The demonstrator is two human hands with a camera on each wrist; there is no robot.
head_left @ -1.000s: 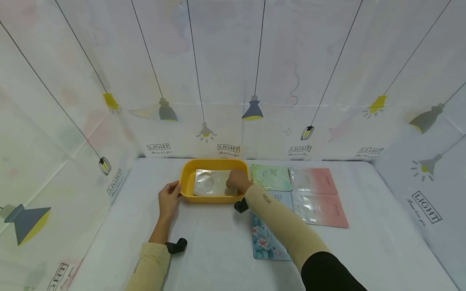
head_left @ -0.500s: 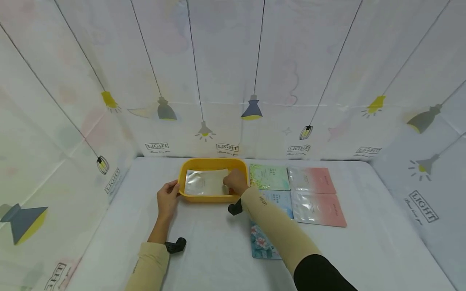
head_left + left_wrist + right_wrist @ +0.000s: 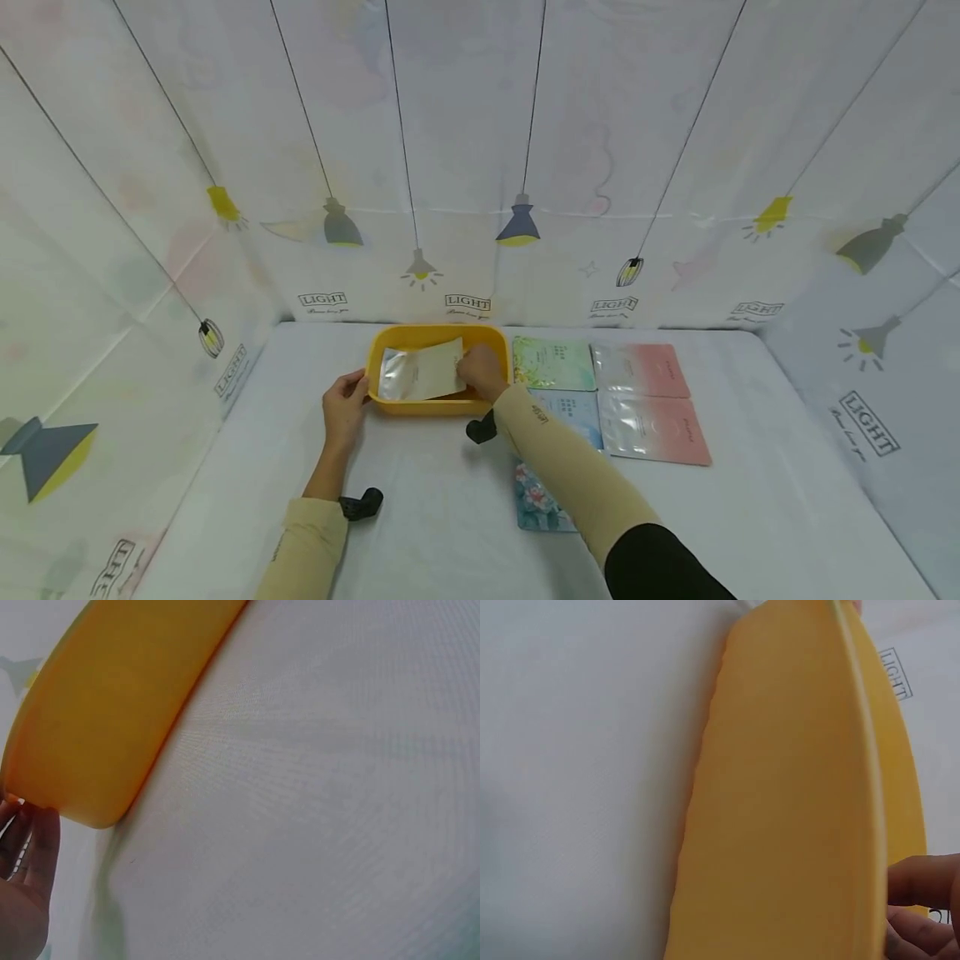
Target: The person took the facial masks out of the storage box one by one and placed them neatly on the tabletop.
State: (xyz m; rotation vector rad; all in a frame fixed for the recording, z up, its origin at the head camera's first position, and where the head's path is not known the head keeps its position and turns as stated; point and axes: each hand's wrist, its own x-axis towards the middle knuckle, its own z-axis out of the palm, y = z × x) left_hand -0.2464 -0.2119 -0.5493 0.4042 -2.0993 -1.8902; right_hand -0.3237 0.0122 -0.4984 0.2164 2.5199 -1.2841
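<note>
A yellow plastic basin stands at the back of the white table. My left hand pinches its left end at the rim; in the left wrist view the fingers meet that end wall. My right hand reaches inside at the right, its fingers curled on the right edge of a face mask sachet. That sachet is silvery at the left and cream at the right, its cream part raised at a slant. In the right wrist view the basin wall partly hides the right fingers.
Right of the basin lie a green sachet, a blue sachet and two pink sachets, flat on the table. A flowered blue sachet lies nearer, partly under the right sleeve. A printed curtain hangs behind the table.
The sachet in the basin has shifted left, and its cream part has since come up at a slant. My right hand moved slightly left; my left hand stays at the basin's end.
</note>
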